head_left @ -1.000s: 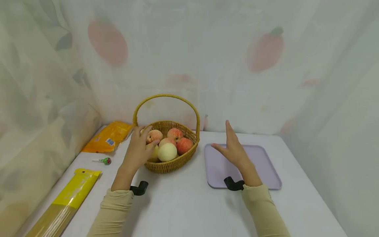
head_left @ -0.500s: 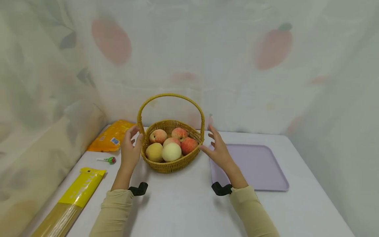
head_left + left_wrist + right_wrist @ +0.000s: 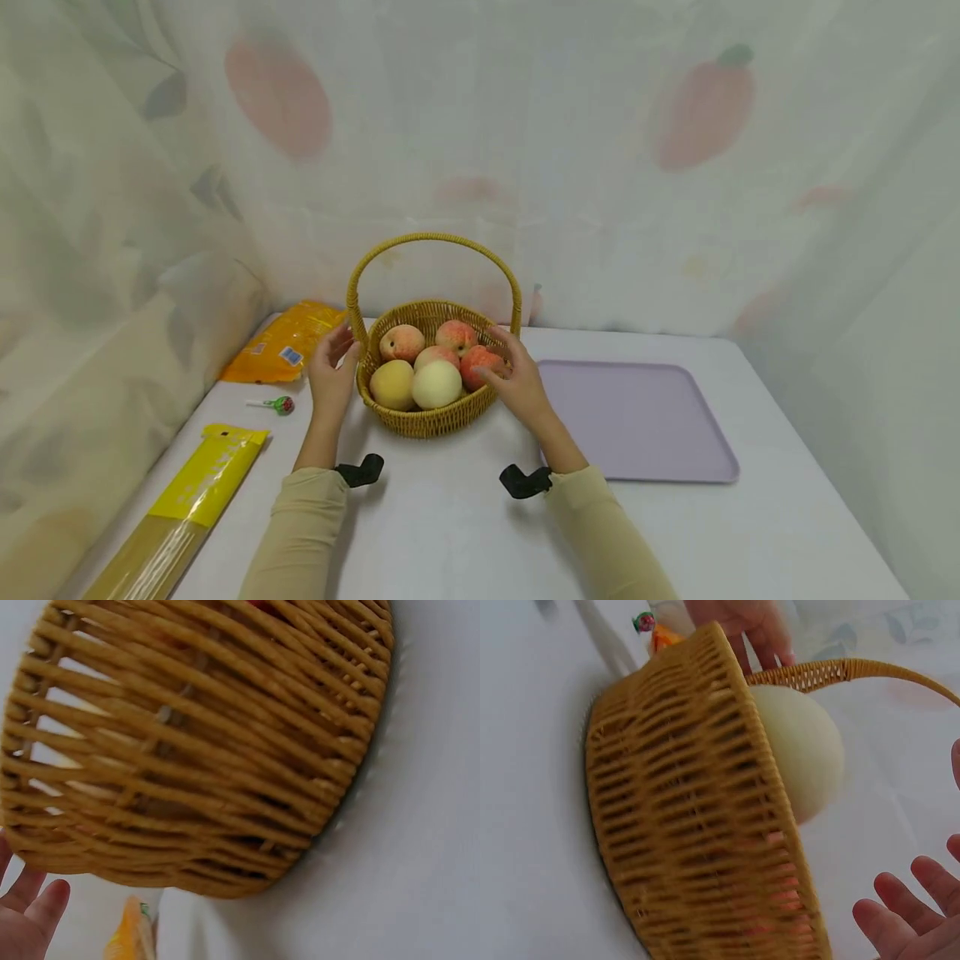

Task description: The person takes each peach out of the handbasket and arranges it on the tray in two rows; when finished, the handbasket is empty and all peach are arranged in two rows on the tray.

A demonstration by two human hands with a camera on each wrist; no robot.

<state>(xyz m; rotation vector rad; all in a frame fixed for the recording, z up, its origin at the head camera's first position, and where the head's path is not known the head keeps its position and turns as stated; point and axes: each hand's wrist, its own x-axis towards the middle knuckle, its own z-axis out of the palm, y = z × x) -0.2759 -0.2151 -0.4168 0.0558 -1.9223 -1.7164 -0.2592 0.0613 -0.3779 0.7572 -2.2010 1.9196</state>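
Note:
A wicker basket (image 3: 426,423) with a tall arched handle (image 3: 433,237) holds several peaches. Among them are a pale cream one (image 3: 437,384), a yellow one (image 3: 392,385) and a red one (image 3: 480,367) at the right. My left hand (image 3: 332,375) is at the basket's left side by the foot of the handle, fingers loosely bent; whether it touches the wicker I cannot tell. Over the right rim reaches my right hand (image 3: 519,383), partly covering the red peach. In the right wrist view its fingers (image 3: 900,904) are spread, with nothing between them.
A lilac tray (image 3: 637,421) lies to the right on the white table. On the left are an orange packet (image 3: 283,343), a lollipop (image 3: 282,405) and a yellow-topped pack of noodles (image 3: 197,492). Curtains printed with fruit (image 3: 705,112) hang behind and at both sides.
My right hand has moved left from over the tray to the basket's right rim. My left hand has drawn back from over the peaches to the basket's left side. The basket stays put.

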